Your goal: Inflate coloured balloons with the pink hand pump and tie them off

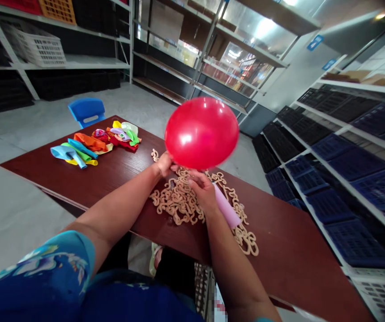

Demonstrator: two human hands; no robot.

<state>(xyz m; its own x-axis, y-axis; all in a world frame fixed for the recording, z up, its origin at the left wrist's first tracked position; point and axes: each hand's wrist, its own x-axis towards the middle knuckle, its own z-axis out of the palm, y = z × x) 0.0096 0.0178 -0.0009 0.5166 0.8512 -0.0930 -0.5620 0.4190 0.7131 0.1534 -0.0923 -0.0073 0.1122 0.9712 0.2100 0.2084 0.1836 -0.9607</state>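
Observation:
A large inflated red balloon (201, 134) is above the table, just beyond my hands. My left hand (166, 164) is closed at its lower left underside, fingertips partly hidden. My right hand (203, 190) has its fingers curled under the balloon, thumb and forefinger close to its lower edge; the balloon's neck cannot be made out. Under both hands lies a spread heap of beige curly, cord-like loops (179, 201). Beside my right wrist, a pale purple tube (226, 206) rests on some of the loops.
Deflated coloured balloons (90, 142) lie in a pile on the left of the dark brown table (128, 156). A blue chair (87, 112) stands behind its far left edge. Shelving with dark blue crates (360, 197) runs along the right; a white basket (43, 47) sits on left shelving.

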